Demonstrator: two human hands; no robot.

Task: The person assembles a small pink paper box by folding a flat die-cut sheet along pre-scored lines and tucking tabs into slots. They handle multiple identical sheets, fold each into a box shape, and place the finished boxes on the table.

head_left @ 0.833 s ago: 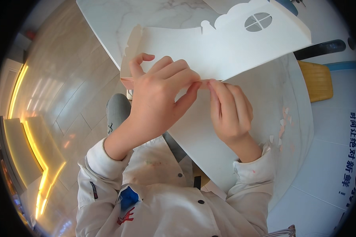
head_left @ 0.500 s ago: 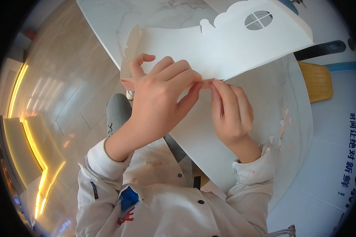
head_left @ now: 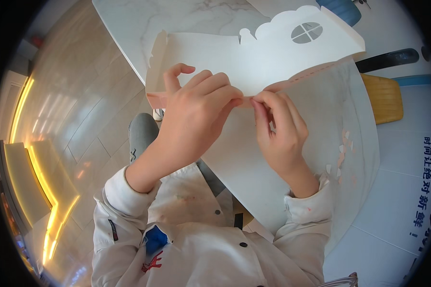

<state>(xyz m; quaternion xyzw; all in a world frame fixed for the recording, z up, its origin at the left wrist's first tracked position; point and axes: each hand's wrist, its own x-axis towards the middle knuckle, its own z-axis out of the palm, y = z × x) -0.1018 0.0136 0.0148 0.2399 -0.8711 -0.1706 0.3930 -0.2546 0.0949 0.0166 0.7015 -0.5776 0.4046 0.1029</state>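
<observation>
A large die-cut cardboard box blank (head_left: pixel 215 60), white inside and pink outside, lies on the marble-patterned table (head_left: pixel 254 158). Scalloped edges and a round window cutout with cross bars show on its far right part. My left hand (head_left: pixel 194 112) pinches the near edge between thumb and fingers, its index finger raised and bent. Just to the right, my right hand (head_left: pixel 282 119) pinches the same edge, the fingertips of both hands close together. Between them a narrow pink strip of the edge is visible. The fingers hide the rest of the fold there.
Small pink and white paper scraps (head_left: pixel 342 150) lie on the table's right side. Beyond the right edge are a black handle-like object (head_left: pixel 388 60), a yellow-brown stool seat (head_left: pixel 382 98) and a blue object (head_left: pixel 342 10). Tiled floor (head_left: pixel 96 95) stretches away at left.
The cardboard's right part has tilted and shifted slightly left, showing its pink outer side along the near edge. Both hands stay pinched on the edge, the right shifted slightly left.
</observation>
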